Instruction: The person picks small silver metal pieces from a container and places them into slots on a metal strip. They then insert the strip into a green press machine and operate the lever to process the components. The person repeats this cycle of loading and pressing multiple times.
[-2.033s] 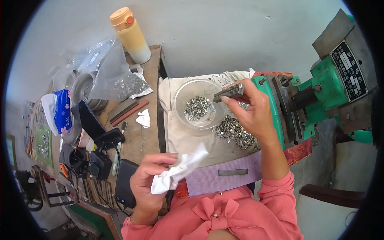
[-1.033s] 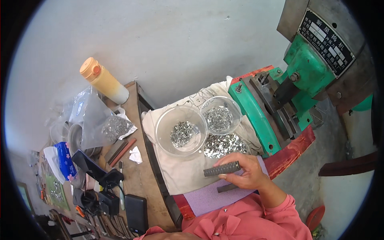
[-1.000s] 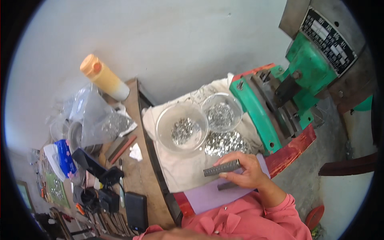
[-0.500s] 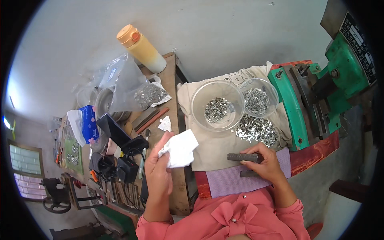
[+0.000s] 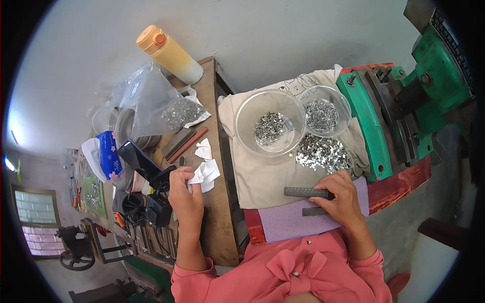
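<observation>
My left hand (image 5: 186,197) is over the wooden side table, its thumb and fingers closed on the edge of a folded white tissue (image 5: 206,177). The tissue rests at the table's right side, below a smaller scrap of white paper (image 5: 203,149). My right hand (image 5: 342,198) grips one end of a dark metal bar (image 5: 301,192) with a ridged, grooved side, held level above the cloth. Beneath it a second dark bar (image 5: 315,211) lies on the purple mat (image 5: 283,224). A heap of shiny small metal pieces (image 5: 323,154) lies just beyond my right hand.
Two clear round tubs, a larger one (image 5: 242,136) and a smaller one (image 5: 348,108), hold small metal parts on the beige cloth (image 5: 252,177). A green machine (image 5: 366,136) borders the right. On the side table (image 5: 222,237) are a phone (image 5: 136,160), a tissue pack (image 5: 109,156) and a yellow bottle (image 5: 172,55).
My left hand has moved left and down to the side table with the tissue, which was raised before. My right hand still holds the bar in nearly the same place.
</observation>
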Demonstrator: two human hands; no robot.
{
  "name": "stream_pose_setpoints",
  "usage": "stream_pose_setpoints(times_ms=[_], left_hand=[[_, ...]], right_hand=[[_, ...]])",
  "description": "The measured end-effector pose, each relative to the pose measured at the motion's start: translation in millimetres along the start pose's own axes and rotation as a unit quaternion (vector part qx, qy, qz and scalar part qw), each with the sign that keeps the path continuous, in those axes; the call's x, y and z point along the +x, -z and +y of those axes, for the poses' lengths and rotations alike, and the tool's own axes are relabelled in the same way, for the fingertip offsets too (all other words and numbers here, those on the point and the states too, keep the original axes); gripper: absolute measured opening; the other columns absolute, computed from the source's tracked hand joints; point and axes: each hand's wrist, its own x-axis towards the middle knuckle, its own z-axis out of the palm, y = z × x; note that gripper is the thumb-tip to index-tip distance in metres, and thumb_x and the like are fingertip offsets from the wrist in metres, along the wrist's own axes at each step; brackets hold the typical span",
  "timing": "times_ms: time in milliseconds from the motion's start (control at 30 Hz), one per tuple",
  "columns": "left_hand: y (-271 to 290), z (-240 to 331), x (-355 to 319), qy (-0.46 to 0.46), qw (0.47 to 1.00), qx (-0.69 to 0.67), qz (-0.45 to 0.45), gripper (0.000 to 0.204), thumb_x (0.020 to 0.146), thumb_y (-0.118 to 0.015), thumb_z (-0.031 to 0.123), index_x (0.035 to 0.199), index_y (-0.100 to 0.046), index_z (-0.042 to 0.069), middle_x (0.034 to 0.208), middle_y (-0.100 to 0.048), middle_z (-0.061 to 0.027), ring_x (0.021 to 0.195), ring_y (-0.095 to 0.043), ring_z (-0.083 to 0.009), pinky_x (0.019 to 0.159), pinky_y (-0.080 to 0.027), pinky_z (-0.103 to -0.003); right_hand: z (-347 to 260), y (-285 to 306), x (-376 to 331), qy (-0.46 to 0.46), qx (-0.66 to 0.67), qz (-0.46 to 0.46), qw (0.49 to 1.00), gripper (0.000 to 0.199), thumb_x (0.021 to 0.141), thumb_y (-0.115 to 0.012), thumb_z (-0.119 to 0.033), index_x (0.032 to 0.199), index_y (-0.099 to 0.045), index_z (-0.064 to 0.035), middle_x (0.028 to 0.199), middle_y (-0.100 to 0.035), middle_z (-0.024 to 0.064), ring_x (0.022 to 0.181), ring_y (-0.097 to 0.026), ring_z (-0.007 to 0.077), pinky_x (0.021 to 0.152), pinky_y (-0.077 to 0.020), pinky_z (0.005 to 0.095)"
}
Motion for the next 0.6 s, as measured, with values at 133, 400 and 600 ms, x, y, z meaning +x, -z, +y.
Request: stream_pose_setpoints(times_ms=[133,400,600], left_hand=[[-1.2,2.7,-1.8,-0.101,0.974,0.204,-0.015,0.016,0.076,-0.069,-0.005,0.088,-0.061,0.001,0.093,-0.06,-0.0125,0.087,-0.06,-0.0326,0.075,-0.05,-0.041],[-7.6,-8.3,-22.2,-0.136,0.962,0.21,-0.105,0.038,0.073,-0.066,-0.006,0.11,-0.069,0.0,0.098,-0.059,-0.0154,0.089,-0.057,-0.0352,0.079,-0.048,-0.044],[-10.3,-0.1,-29.7,-0.107,0.951,0.252,-0.147,0.038,0.081,-0.059,-0.007,0.119,-0.063,-0.004,0.125,-0.06,-0.0211,0.112,-0.06,-0.0394,0.094,-0.049,-0.045]], right_hand=[[-0.6,-1.0,-1.0,0.006,-0.025,-0.01,1.0,0.028,0.066,-0.087,-0.014,0.088,-0.072,-0.0071,0.091,-0.065,0.0051,0.09,-0.057,0.0277,0.079,-0.0484,0.0387],[0.5,0.7,-3.3,0.007,-0.039,-0.035,0.999,0.027,0.068,-0.086,-0.017,0.091,-0.073,-0.0089,0.09,-0.061,0.0034,0.089,-0.056,0.0262,0.079,-0.0481,0.0379],[-1.2,0.4,-6.4,0.011,-0.041,-0.036,0.998,0.027,0.07,-0.085,-0.017,0.093,-0.073,-0.0088,0.09,-0.06,0.003,0.089,-0.055,0.0261,0.079,-0.048,0.0382]])
